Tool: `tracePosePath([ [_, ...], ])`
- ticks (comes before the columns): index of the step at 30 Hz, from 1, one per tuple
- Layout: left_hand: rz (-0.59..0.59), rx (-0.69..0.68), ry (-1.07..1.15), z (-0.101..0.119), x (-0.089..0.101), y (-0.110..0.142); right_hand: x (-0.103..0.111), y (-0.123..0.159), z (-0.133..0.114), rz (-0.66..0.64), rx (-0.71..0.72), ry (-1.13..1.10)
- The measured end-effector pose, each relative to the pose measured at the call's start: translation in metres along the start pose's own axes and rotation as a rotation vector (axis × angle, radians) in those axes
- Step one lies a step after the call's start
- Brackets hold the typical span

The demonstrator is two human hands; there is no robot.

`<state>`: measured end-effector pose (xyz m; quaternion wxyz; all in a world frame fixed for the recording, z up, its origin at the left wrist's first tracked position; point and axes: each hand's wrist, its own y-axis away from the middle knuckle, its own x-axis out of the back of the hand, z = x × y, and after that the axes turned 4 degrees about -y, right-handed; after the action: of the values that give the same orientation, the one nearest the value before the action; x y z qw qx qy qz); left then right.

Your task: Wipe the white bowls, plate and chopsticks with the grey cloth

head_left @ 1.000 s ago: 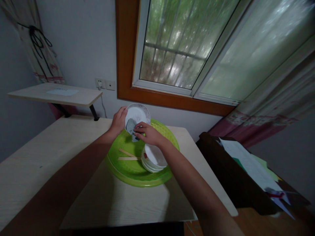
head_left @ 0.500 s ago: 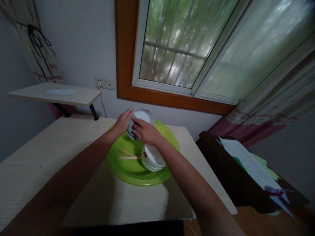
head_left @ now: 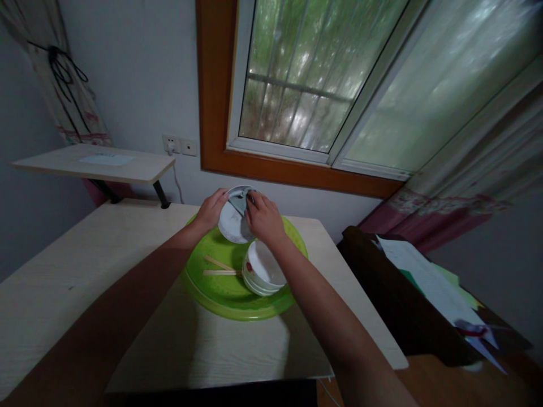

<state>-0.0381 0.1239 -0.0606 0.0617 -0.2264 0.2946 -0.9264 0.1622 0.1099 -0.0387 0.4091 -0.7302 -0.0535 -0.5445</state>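
Observation:
My left hand is closed on the left rim of a white plate, which is tilted towards me above the green basin. My right hand presses a grey cloth against the plate's upper right part, its fingers closed on the cloth. Below the right hand, a stack of white bowls with a red mark stands in the basin. Left of the bowls lie pale wooden chopsticks, their right ends against the stack or hidden by it.
The basin rests on a light wooden table against the wall. A raised shelf on black legs stands at the back left. A window is behind, and a dark piece of furniture with papers stands to the right.
My right hand and the cloth have moved from the plate's lower left across to its upper right. The left hand stays at the left rim.

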Motion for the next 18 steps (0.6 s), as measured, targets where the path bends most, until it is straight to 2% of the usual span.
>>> tracePosePath([
  [4, 0.081, 0.034, -0.036, 0.0, 0.002, 0.0, -0.001, 0.001, 0.003, -0.036, -0.12, 0.047],
  [8, 0.169, 0.05, -0.075, 0.0, 0.006, 0.0, -0.007, 0.002, 0.006, -0.161, -0.152, 0.026],
  [14, 0.263, 0.072, -0.112, 0.0, 0.009, -0.001, -0.011, 0.003, 0.007, -0.278, 0.041, -0.108],
  [18, 0.248, 0.081, -0.112, -0.002, 0.006, -0.001, -0.017, 0.004, 0.006, -0.31, 0.232, -0.276],
])
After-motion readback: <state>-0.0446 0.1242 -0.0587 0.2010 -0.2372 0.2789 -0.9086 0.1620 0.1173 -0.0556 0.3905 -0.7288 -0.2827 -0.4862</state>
